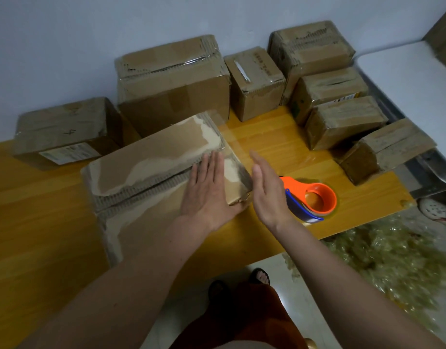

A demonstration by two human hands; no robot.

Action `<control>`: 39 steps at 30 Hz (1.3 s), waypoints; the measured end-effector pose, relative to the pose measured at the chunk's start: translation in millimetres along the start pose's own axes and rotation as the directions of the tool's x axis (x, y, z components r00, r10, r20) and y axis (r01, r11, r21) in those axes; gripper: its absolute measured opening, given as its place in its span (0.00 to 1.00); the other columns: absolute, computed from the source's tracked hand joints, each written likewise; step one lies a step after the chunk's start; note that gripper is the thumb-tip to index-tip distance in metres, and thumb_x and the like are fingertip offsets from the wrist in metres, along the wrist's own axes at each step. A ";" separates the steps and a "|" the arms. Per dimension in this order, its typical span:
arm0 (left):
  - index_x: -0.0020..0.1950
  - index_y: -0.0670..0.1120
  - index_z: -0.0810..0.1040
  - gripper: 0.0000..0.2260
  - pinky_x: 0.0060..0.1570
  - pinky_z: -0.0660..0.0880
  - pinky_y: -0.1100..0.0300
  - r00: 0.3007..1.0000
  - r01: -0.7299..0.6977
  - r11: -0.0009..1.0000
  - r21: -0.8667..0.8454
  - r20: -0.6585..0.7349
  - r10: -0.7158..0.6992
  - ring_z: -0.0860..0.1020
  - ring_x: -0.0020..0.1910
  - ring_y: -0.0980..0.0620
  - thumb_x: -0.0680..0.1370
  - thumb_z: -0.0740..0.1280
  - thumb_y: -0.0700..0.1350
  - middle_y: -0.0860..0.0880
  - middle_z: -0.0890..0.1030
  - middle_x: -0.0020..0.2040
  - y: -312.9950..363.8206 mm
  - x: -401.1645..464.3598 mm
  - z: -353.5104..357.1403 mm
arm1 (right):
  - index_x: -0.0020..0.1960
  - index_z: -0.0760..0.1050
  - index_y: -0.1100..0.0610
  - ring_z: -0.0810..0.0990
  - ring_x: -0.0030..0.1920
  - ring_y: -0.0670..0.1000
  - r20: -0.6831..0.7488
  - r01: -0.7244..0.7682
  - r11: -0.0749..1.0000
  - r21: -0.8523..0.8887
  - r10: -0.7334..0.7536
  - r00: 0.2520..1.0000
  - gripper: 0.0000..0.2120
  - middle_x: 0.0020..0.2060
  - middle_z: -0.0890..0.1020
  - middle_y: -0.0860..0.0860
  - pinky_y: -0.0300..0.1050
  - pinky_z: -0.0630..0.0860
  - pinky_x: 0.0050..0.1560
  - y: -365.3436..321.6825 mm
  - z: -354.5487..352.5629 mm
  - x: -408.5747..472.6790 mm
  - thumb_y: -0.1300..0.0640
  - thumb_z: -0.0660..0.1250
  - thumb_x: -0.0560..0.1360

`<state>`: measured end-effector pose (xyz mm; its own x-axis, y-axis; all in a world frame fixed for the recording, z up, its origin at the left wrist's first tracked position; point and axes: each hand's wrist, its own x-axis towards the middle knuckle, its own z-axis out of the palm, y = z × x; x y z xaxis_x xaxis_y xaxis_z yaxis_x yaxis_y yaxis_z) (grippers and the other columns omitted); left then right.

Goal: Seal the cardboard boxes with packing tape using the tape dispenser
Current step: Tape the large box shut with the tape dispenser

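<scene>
Front and centre on the yellow table (267,137): 1 worn cardboard box (151,172), lying at an angle, top flaps meeting along a ragged centre seam, outer paper torn away in pale patches. Left hand (207,190) flat on the box's right end, fingers straight and together, pressing down on the top near the corner. Right hand (267,192) just beside that end, fingers straight, palm turned toward the box's side, holding nothing; touching the cardboard or not, cannot tell. Tape dispenser (310,200), orange and blue, resting on the table just right of the right hand, untouched. Probably light and stiff enough to slide, this box, yet soft at the frayed edges, so best steadied by flat pressure on the flaps. Dispenser best gripped round the orange ring. Behind, 7 more boxes (174,79) against the wall.
</scene>
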<state>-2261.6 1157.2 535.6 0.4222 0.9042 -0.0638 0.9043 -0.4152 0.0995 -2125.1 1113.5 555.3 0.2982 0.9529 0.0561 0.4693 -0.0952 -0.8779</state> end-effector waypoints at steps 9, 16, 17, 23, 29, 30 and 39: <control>0.74 0.44 0.27 0.53 0.76 0.40 0.49 0.999 -0.019 0.999 -0.026 0.043 0.020 0.32 0.76 0.49 0.69 0.53 0.75 0.46 0.33 0.78 1.1 -8.9 -10.3 | 0.70 0.68 0.62 0.72 0.65 0.46 0.281 -0.207 0.955 0.211 0.144 0.949 0.17 0.65 0.74 0.52 0.34 0.67 0.65 3.1 11.7 18.1 0.61 0.54 0.82; 0.77 0.44 0.31 0.53 0.76 0.38 0.51 0.984 -0.155 0.988 -0.005 0.087 0.154 0.30 0.75 0.53 0.67 0.44 0.80 0.48 0.33 0.77 -15.2 -47.2 -12.6 | 0.73 0.65 0.60 0.63 0.73 0.52 0.317 -0.269 0.960 -0.073 0.278 0.907 0.23 0.72 0.67 0.56 0.44 0.58 0.73 0.3 11.8 -1.9 0.49 0.51 0.83; 0.77 0.45 0.32 0.53 0.76 0.38 0.51 0.979 -0.180 0.984 -0.009 0.096 0.180 0.30 0.75 0.53 0.67 0.45 0.80 0.49 0.32 0.77 -15.2 -50.0 -13.1 | 0.75 0.60 0.58 0.59 0.75 0.50 0.277 -0.203 0.978 -0.048 0.209 0.938 0.24 0.75 0.62 0.53 0.40 0.54 0.73 -8.9 11.9 3.9 0.49 0.51 0.83; 0.76 0.47 0.30 0.52 0.75 0.36 0.53 0.962 -0.249 0.966 -0.067 0.104 0.254 0.30 0.74 0.56 0.67 0.43 0.81 0.52 0.28 0.74 -15.8 -58.6 -17.3 | 0.78 0.49 0.56 0.53 0.76 0.48 0.280 -0.125 0.989 0.085 0.097 0.955 0.25 0.77 0.55 0.51 0.40 0.51 0.74 -34.6 25.1 26.3 0.54 0.52 0.83; 0.79 0.51 0.45 0.32 0.74 0.42 0.56 0.964 -0.262 0.953 -0.153 0.014 0.267 0.46 0.76 0.55 0.79 0.39 0.65 0.54 0.51 0.79 -25.8 -53.7 -24.0 | 0.77 0.54 0.57 0.62 0.73 0.51 0.305 -0.249 0.962 0.112 0.205 0.930 0.23 0.74 0.64 0.53 0.45 0.57 0.74 -25.2 28.6 27.3 0.57 0.52 0.83; 0.79 0.53 0.49 0.29 0.72 0.47 0.56 0.963 -0.267 0.950 -0.162 -0.003 0.270 0.53 0.74 0.53 0.79 0.42 0.63 0.54 0.58 0.77 -28.2 -46.1 -28.2 | 0.76 0.57 0.57 0.66 0.71 0.52 0.304 -0.261 0.955 0.137 0.210 0.929 0.22 0.72 0.68 0.54 0.48 0.62 0.72 -25.2 28.7 26.0 0.58 0.52 0.83; 0.73 0.61 0.30 0.33 0.71 0.33 0.37 0.993 -0.030 0.997 0.072 0.120 0.022 0.27 0.73 0.44 0.72 0.33 0.72 0.50 0.30 0.76 -41.9 -0.4 -16.2 | 0.76 0.55 0.58 0.56 0.75 0.49 0.215 -0.113 0.992 0.060 0.098 0.972 0.26 0.75 0.59 0.52 0.35 0.52 0.70 -27.6 34.6 50.5 0.61 0.58 0.81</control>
<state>-2300.7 1175.8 547.5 0.4462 0.8767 -0.1799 0.8933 -0.4486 0.0294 -2151.8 1174.2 565.9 0.1566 0.9785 -0.1339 0.3821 -0.1850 -0.9054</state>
